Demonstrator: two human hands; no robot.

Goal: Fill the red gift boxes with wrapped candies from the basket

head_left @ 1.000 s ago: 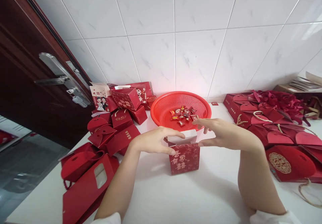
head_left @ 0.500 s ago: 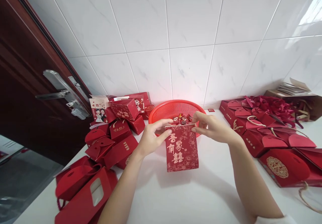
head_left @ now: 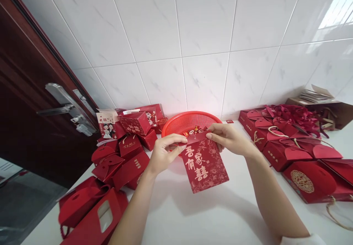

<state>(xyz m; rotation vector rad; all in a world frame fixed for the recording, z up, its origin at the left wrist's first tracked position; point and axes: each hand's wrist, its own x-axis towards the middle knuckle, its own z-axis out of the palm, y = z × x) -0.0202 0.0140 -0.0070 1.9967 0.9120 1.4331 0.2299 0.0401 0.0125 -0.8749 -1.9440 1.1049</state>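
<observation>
A flat red gift box [head_left: 208, 166] with gold characters and pale flower print hangs upright between my hands, tilted a little. My left hand [head_left: 166, 151] pinches its top left corner between thumb and fingers. At the top right corner, my right hand [head_left: 230, 138] grips it the same way. A narrow plain strip runs along the top edge. Just behind the box stands a red plastic basket [head_left: 190, 120], partly hidden by the box and hands. Small wrapped sweets [head_left: 196, 129] show inside it.
Several red gift boxes [head_left: 131, 166] are piled at the left. Rows of red boxes [head_left: 306, 180] with rope handles lie at the right, near dark red ribbons [head_left: 292, 118] and a cardboard box [head_left: 331, 107]. A tiled wall [head_left: 206, 79] bounds the back; a door [head_left: 33, 72] stands left.
The gift box has tilted, its lower edge swinging to the right, and a plain strip now shows along its top. Both hands keep hold of it. The view has shifted slightly.
</observation>
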